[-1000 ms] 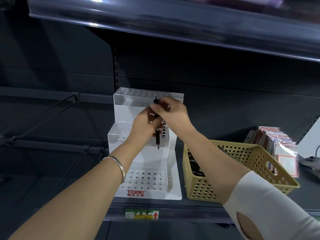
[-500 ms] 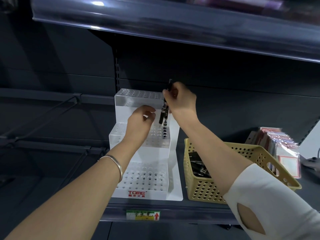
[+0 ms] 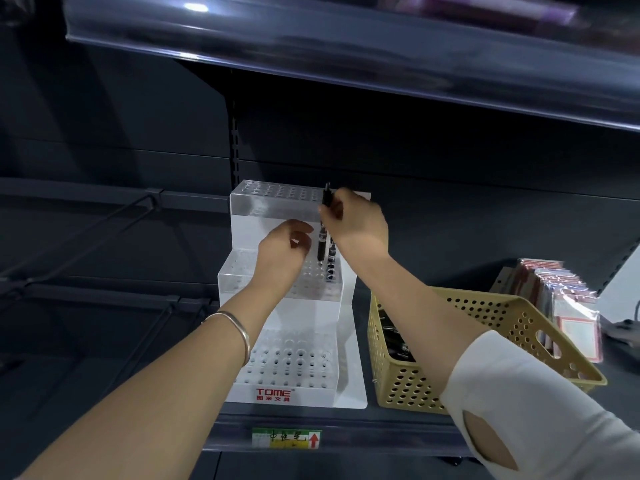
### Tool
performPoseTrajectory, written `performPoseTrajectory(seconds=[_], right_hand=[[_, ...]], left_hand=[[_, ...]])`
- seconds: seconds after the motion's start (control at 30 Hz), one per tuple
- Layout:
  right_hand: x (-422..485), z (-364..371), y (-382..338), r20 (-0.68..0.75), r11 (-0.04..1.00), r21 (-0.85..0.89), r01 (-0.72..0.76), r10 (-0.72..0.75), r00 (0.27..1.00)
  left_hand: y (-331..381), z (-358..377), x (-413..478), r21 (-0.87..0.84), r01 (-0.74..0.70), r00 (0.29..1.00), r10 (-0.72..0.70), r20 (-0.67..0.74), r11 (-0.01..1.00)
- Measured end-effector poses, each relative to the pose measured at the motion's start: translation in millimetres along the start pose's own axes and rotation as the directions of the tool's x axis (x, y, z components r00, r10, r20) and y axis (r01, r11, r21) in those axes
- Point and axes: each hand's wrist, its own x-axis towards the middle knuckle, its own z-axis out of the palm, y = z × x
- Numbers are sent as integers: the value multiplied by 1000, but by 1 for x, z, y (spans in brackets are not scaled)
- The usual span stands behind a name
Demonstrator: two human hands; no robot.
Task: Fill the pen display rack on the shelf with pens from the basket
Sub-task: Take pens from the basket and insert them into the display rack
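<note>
Your right hand [image 3: 358, 225] pinched the pen [image 3: 321, 244] near its top, tip over the rack's [image 3: 273, 211] middle tier. Your left hand [image 3: 282, 256] hovered beside it, loosely curled and empty. The pen looked light, stiff and slick, so a high grip suited it.

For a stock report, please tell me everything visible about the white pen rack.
The white plastic rack has three stepped tiers with clear, hole-filled tops and a red TOME logo in front. It stands upright on the shelf, left of the basket. Most holes are empty; dark pens stand in the middle tier, where the right hand holds another pen.
</note>
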Motion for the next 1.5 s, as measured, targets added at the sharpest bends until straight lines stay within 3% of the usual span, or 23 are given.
performPoseTrajectory(seconds=[0.07, 0.17, 0.3, 0.47, 0.7, 0.9, 1.0, 1.1, 1.2, 1.3, 1.5], right_hand=[[-2, 2, 1, -17, 988, -155, 25, -28, 999], [-2, 7, 6, 20, 982, -189, 4, 0, 1000], [-2, 14, 13, 35, 995, -101, 20, -16, 999], [13, 11, 13, 18, 992, 120, 34, -37, 999], [26, 19, 15, -29, 980, 197, -15, 21, 999], [26, 23, 17, -5, 990, 137, 28, -28, 1000], [17, 16, 23, -53, 984, 174, 26, -17, 998], [-2, 2, 42, -100, 951, 303, -57, 92, 991], [-25, -16, 71, -24, 909, 365, -202, 226, 974], [-47, -36, 104, 143, 903, 271, -334, 305, 942], [-75, -61, 171, 330, 942, -75, -328, 334, 883]], left_hand=[[2, 6, 3, 49, -13, 1000, 13, -2, 999], [4, 16, 10, 120, 4, 1000, -6, 11, 993], [3, 23, 16, 176, 84, 996, -90, 26, 981], [4, 22, 20, 168, 73, 993, -87, 78, 983], [-4, 22, 23, 225, 104, 987, -128, 95, 969], [-6, 22, 19, 234, 130, 985, -153, 83, 963], [-1, 20, 10, 235, 93, 994, -106, 41, 967], [7, 20, -2, 174, -32, 999, 26, 39, 984], [21, 26, -16, 106, -134, 986, 122, 115, 985], [37, 43, -27, 78, -210, 960, 190, 205, 975], [51, 96, -53, 76, -278, 881, 223, 418, 958]])
